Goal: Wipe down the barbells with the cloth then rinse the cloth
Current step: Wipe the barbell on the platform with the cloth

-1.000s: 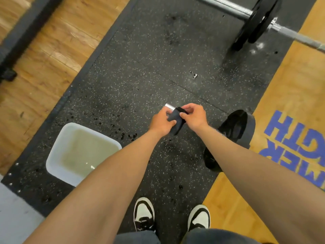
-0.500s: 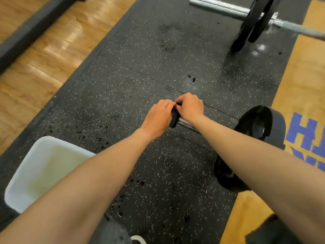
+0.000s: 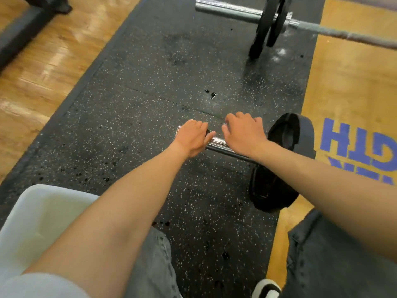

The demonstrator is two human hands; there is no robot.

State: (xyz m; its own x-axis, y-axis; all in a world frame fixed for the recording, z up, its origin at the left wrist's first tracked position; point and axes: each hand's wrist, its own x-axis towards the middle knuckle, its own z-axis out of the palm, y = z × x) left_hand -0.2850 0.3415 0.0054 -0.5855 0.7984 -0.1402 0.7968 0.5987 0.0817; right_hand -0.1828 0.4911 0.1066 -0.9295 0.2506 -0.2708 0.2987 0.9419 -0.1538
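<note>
Peeking from under the left hand, the cloth.

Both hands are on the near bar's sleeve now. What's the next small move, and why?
Probably slide the left hand, with the dark cloth under it, along the chrome sleeve toward the black plate. The right hand steadies the bar, and bare chrome shows between the hands.

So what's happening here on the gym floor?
A person is crouched over the near barbell on the black mat, wiping its chrome sleeve. The left hand holds a dark cloth against the sleeve end; the right hand rests over the sleeve near the plate. A white tub sits by the left arm. A second barbell lies farther off.
</note>
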